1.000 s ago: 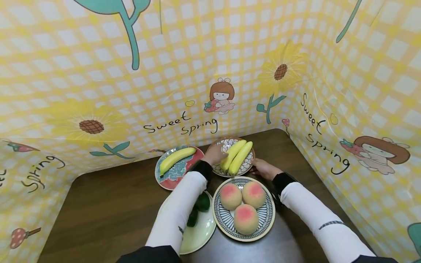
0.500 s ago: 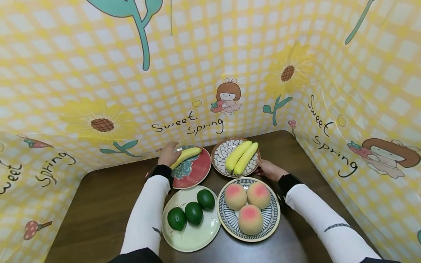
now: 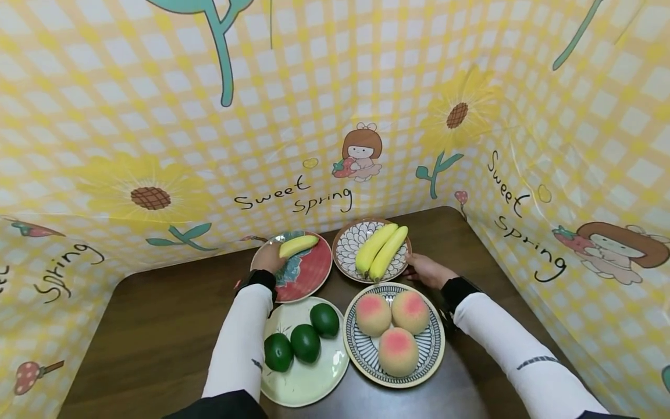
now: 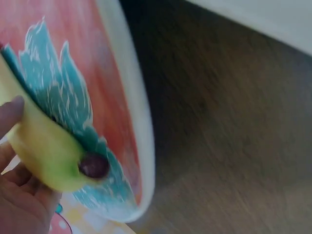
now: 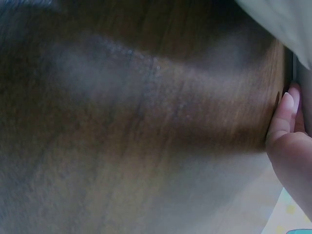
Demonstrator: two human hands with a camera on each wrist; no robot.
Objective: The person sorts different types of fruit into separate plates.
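Note:
My left hand (image 3: 269,258) grips a yellow banana (image 3: 299,245) near its left end, over the red and teal plate (image 3: 316,270). In the left wrist view the thumb lies on one side of the banana (image 4: 48,151) and the fingers on the other; its dark tip points away from the hand. My right hand (image 3: 430,272) holds the right rim of a brown-rimmed plate (image 3: 345,250) with a petal pattern. Two bananas (image 3: 382,251) lie side by side on that plate. In the right wrist view only part of the right hand (image 5: 290,131) shows, at the edge.
Nearer to me, a pale green plate (image 3: 314,387) bears three dark green avocado-like fruits (image 3: 305,343). Right of it, a blue-patterned plate (image 3: 437,343) carries three peaches (image 3: 399,352). A yellow checked cloth (image 3: 293,116) walls the brown table (image 3: 157,331) at the back and sides.
My left hand has moved left from the two bananas to the single banana and taken hold of it. The right hand has stayed at the brown-rimmed plate.

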